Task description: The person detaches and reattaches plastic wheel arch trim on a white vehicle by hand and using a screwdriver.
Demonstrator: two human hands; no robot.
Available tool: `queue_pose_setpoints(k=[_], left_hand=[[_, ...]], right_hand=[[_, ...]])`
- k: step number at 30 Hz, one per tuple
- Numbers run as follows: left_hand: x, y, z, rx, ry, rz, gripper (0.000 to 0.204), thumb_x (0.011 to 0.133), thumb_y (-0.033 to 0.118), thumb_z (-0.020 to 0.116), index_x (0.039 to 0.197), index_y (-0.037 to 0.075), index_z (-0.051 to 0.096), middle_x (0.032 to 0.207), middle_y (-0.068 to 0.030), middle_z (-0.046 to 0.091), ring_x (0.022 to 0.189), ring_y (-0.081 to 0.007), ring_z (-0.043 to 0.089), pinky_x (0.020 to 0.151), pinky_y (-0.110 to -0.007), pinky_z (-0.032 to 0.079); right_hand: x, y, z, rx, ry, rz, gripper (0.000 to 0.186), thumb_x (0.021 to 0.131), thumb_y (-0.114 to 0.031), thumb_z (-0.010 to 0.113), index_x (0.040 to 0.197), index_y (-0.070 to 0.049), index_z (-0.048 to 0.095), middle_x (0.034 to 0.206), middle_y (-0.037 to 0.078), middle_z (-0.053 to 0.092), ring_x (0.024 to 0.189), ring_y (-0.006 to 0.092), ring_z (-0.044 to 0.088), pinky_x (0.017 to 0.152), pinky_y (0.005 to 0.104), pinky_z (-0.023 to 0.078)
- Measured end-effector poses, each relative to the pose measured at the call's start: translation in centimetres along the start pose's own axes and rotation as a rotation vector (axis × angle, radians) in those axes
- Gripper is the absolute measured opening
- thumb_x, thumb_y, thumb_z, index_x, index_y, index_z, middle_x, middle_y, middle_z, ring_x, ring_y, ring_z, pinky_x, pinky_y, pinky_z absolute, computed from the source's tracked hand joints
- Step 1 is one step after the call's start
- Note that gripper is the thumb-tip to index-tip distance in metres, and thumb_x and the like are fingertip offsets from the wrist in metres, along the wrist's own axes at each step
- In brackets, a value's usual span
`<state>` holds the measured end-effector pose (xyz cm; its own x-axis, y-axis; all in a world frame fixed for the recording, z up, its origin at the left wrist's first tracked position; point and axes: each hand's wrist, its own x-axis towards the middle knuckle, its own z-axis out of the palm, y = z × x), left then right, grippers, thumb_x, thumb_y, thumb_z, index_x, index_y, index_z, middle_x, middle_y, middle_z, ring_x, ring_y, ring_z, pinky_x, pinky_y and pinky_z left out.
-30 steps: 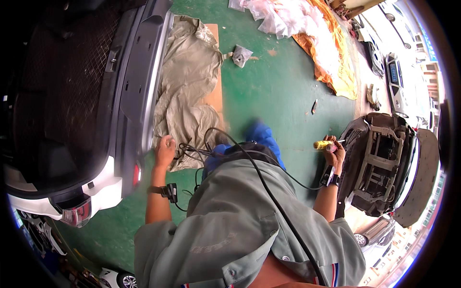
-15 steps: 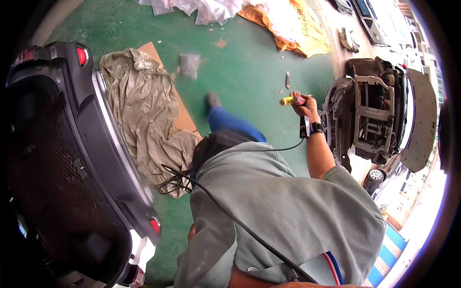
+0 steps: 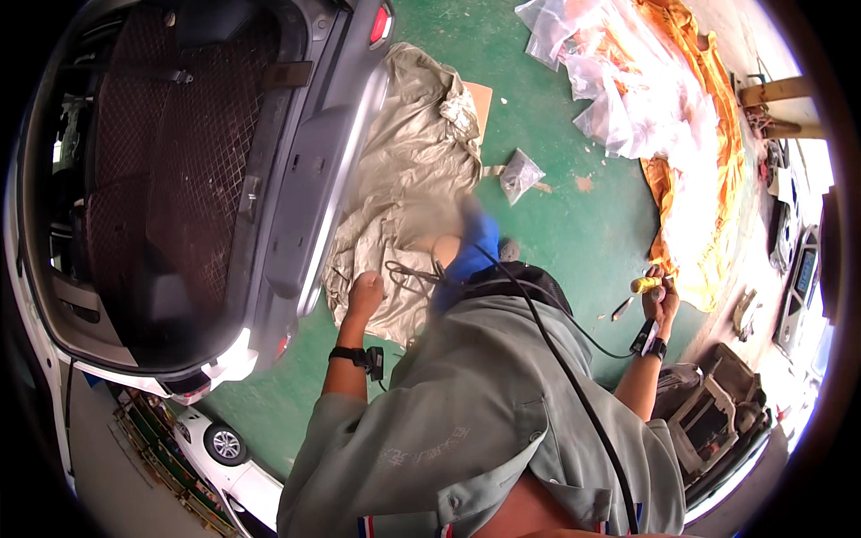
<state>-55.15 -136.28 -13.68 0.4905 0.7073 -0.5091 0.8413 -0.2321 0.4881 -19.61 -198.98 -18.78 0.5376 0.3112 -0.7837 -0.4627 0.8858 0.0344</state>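
Note:
My right hand is closed around a yellow-handled tool, held out at my right side. The tool's working end cannot be made out. A slim dark tool lies on the green floor beside that hand. My left hand hangs in front of the crumpled beige sheet, close to the rear bumper of a car with its tailgate area open. Its back is toward me and its fingers are hidden. Both wrists wear black straps with small devices, cabled to me.
A clear plastic bag lies on the floor ahead. Plastic sheeting and orange cloth spread at the far right. Removed car parts stand to the right. A white car is behind on the left. Cardboard shows under the sheet.
My body has turned to the right, and the view with it. My left hand has come into view. The yellow-handled tool stays in my right hand; one leg has stepped, blurred, onto the sheet's edge.

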Motion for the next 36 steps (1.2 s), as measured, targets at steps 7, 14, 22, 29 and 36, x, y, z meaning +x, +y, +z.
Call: queue_pose_setpoints(k=[7, 14, 22, 29, 36], left_hand=[[5.0, -2.7, 4.4, 0.261, -0.212, -0.169, 0.041, 0.09, 0.039, 0.052, 0.088, 0.0, 0.067, 0.084, -0.023, 0.068, 0.086, -0.0387, 0.067, 0.077, -0.046, 0.051], [-0.1, 1.3, 7.8, 0.017, -0.162, -0.444, 0.041, 0.089, 0.037, 0.052, 0.101, 0.0, 0.067, 0.102, -0.022, 0.07, 0.1, -0.0378, 0.065, 0.09, -0.045, 0.049], [-11.9, 5.9, 25.3, -0.252, 0.036, -0.707, 0.044, 0.088, 0.036, 0.051, 0.109, -0.001, 0.064, 0.116, -0.0241, 0.065, 0.113, -0.0385, 0.06, 0.098, -0.043, 0.047], [-24.7, 18.3, 40.5, -0.557, -0.053, -0.981, 0.057, 0.083, 0.042, 0.054, 0.117, -0.003, 0.065, 0.121, -0.0271, 0.063, 0.12, -0.0397, 0.057, 0.103, -0.043, 0.044], [-33.5, 15.8, 49.0, -0.978, 0.061, -1.22, 0.052, 0.092, 0.037, 0.055, 0.126, -0.002, 0.058, 0.122, -0.0152, 0.061, 0.108, -0.0303, 0.061, 0.094, -0.044, 0.051]], right_hand=[[2.5, -4.1, 6.9, 0.254, 0.099, 0.078, 0.039, 0.088, 0.005, 0.047, 0.127, 0.013, 0.047, 0.117, 0.022, 0.061, 0.107, 0.0277, 0.063, 0.098, 0.0405, 0.05], [13.9, -6.7, 19.4, -0.291, 0.065, -0.022, 0.02, 0.095, 0.005, 0.046, 0.112, 0.009, 0.055, 0.102, 0.016, 0.063, 0.095, 0.0246, 0.064, 0.086, 0.0367, 0.055], [23.8, -6.3, 37.4, -0.915, -0.249, 0.359, 0.015, 0.098, -0.018, 0.056, 0.1, -0.004, 0.06, 0.086, 0.005, 0.066, 0.076, 0.015, 0.065, 0.061, 0.0293, 0.05], [28.0, -9.1, 46.2, -1.104, -0.546, 0.566, 0.012, 0.093, -0.014, 0.061, 0.095, -0.002, 0.058, 0.084, 0.007, 0.063, 0.074, 0.0158, 0.06, 0.071, 0.0291, 0.052], [26.1, -6.9, 41.1, -1.236, -0.312, 0.436, 0.026, 0.093, -0.017, 0.063, 0.114, -0.001, 0.062, 0.106, 0.009, 0.069, 0.097, 0.0227, 0.067, 0.077, 0.0378, 0.055]])
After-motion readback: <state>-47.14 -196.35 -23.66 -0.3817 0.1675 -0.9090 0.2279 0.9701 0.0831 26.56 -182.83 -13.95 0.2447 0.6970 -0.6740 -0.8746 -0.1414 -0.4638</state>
